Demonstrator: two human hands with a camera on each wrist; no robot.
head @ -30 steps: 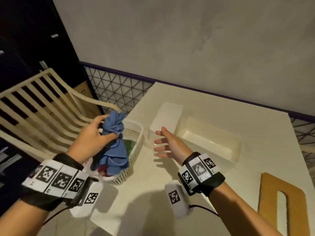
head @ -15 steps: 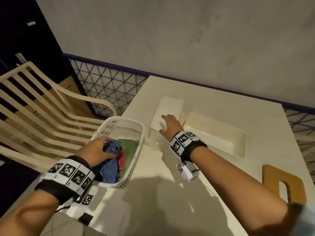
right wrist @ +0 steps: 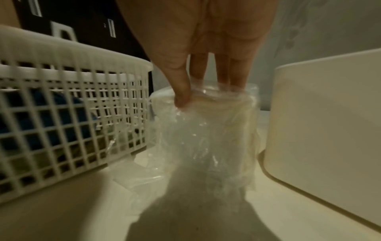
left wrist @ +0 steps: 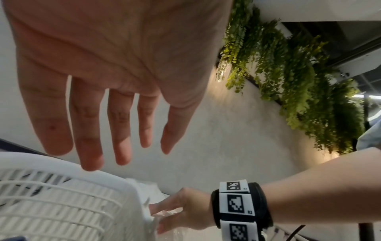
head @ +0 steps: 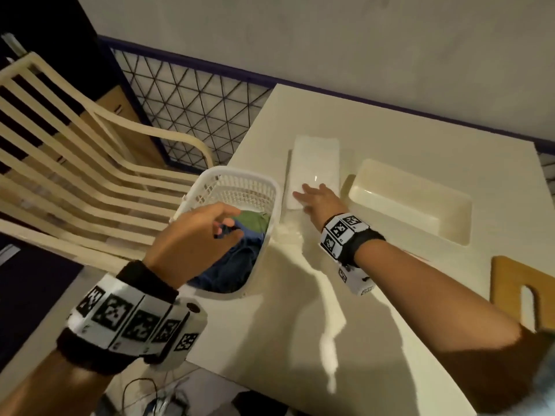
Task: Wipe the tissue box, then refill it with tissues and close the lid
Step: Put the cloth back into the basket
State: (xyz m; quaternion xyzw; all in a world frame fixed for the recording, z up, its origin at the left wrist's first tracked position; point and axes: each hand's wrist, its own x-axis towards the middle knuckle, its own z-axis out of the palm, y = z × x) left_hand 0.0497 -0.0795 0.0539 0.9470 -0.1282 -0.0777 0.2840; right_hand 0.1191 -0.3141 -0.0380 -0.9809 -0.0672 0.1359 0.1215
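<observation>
A pack of tissues (head: 316,160) in clear plastic wrap lies on the white table (head: 285,340). My right hand (head: 312,196) grips its near end, thumb and fingers pressing into the wrap (right wrist: 206,130). The cream tissue box (head: 405,202) stands open just right of the pack, and the right wrist view shows its side wall (right wrist: 325,114). My left hand (head: 231,223) hovers over the white basket (head: 237,172) with straight fingers (left wrist: 88,146) and holds nothing. Below it, the blue cloth (head: 237,265) lies in the basket.
A green cloth (head: 255,219) lies in the basket too. A wooden lid with a slot (head: 510,283) rests at the table's right edge. A slatted chair (head: 75,163) stands left of the table, with a wire fence and wall behind.
My left hand lowered the blue cloth into the basket, let it go and rose slightly. My right hand reached forward and settled on the tissue pack.
</observation>
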